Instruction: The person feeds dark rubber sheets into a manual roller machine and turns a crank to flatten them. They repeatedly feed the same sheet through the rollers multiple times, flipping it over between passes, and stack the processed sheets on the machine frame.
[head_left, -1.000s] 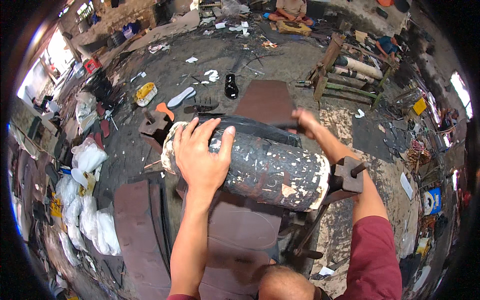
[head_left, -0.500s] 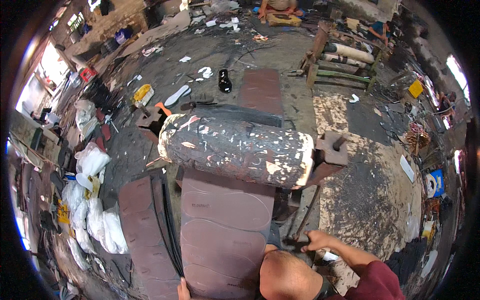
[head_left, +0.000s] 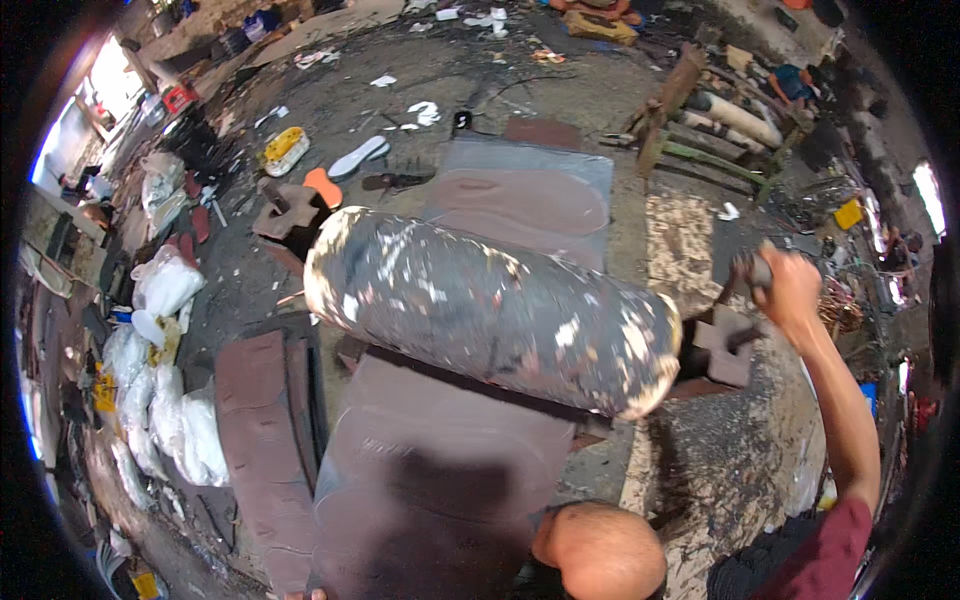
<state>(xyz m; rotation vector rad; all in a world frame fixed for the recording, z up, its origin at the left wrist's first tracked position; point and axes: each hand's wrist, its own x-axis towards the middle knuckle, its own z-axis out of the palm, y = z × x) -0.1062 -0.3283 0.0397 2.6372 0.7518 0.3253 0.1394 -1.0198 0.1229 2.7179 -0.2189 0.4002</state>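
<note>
Roller: the big paint-flecked roller (head_left: 490,310) lies crosswise over the brown sheet (head_left: 440,480).
Right hand: the right hand (head_left: 790,285), just past the roller's right end, is closed on a dark handle (head_left: 745,272).
Left hand: out of sight.
Doing it well: probably a firm, even grip.
Room: open floor (head_left: 740,470) below the roller's right end; clutter beyond.

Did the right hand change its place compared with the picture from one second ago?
Yes. The right hand was on the far top edge of the big paint-spattered roller; now it is off it, out to the roller's right end, gripping a dark handle.
</note>
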